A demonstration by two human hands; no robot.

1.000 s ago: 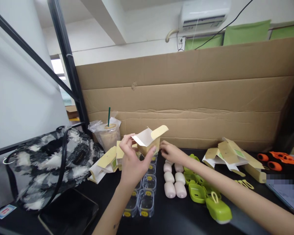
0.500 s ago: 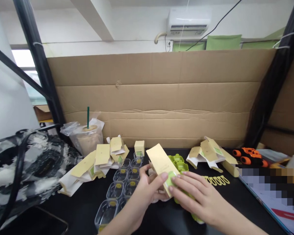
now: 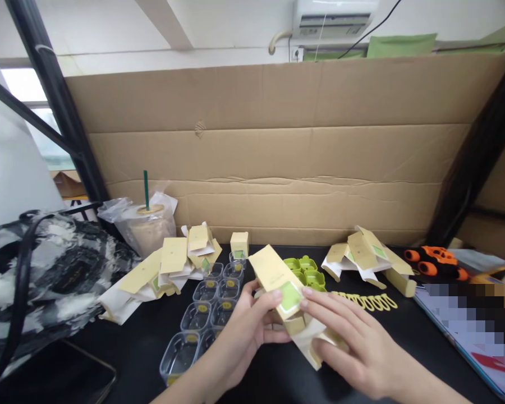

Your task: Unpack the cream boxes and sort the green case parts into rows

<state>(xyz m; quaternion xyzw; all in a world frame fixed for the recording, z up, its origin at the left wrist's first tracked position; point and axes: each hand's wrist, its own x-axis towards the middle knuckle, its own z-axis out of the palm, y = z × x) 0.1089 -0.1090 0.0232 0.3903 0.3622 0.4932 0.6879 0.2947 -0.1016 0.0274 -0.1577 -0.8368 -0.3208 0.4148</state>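
Note:
A pale yellow paper box with a green label window is tilted between my two hands, above the black table. My left hand wraps round its left side, thumb on the front near the green patch. My right hand holds the lower right part, fingertips by the label and thumb under a pale flap that hangs below the box. Part of the flap is hidden by the right fingers. Behind the box stand green flower-shaped trays. Left of my left hand are two columns of clear plastic cups with yellow marks.
Crumpled yellow boxes lie at left and right. A small box stands behind the cups. Yellow loops, an orange toy car and a tablet are at right. A bagged drink and a fluffy bag are at left.
The lower end of the box has come open, and a pale flap now hangs out. My right hand has shifted down and right. The camera view has tilted down slightly.

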